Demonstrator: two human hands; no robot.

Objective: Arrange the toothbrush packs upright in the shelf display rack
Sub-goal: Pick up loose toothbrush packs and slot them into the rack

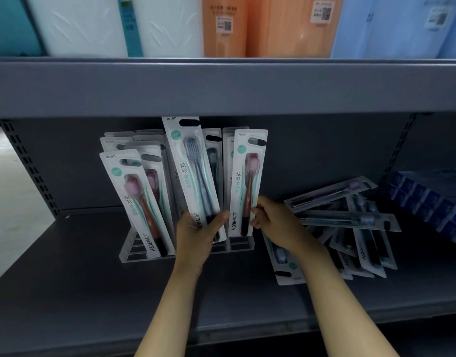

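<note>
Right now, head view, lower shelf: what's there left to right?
Pink toothbrush pack leaning at the rack's left → blue toothbrush pack in the left hand → pink toothbrush pack pinched by the right hand → loose pile of packs → blue boxes.

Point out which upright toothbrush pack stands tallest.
The blue-bristled toothbrush pack gripped by the left hand; its top reaches the upper shelf edge, above the pink-bristled packs beside it.
</note>
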